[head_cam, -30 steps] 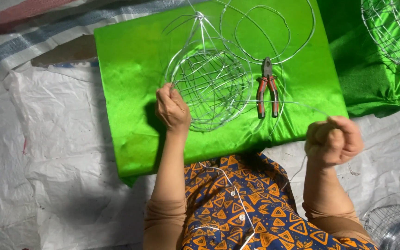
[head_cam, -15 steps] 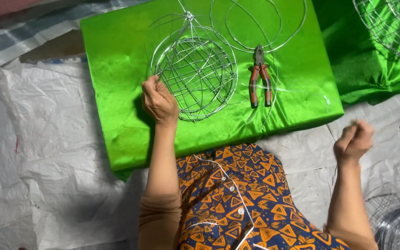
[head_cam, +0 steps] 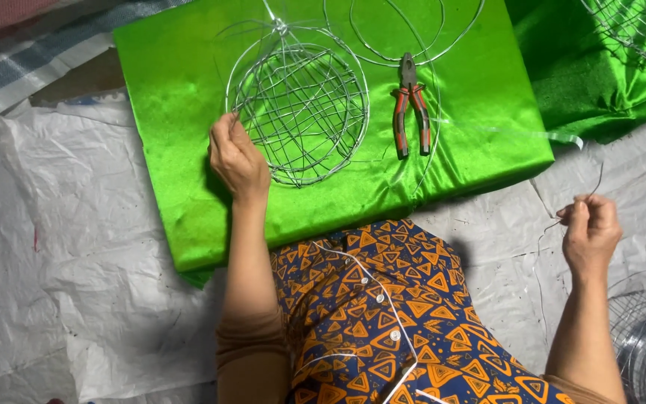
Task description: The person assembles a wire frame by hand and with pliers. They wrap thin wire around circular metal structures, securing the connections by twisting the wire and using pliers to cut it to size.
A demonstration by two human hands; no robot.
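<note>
Wire basket frame (head_cam: 298, 112), its lattice largely woven, lies near the middle of the green board (head_cam: 158, 90). Left hand (head_cam: 237, 158) grips its near-left rim; right hand (head_cam: 589, 232), off the board's right edge, pinches a loose wire strand (head_cam: 597, 179). Pliers (head_cam: 410, 105) rest unused beside the frame; the strand is not yet woven in.

Bright green cloth (head_cam: 173, 150); red-handled pliers (head_cam: 410, 105); silver wire frame (head_cam: 300, 112).
</note>
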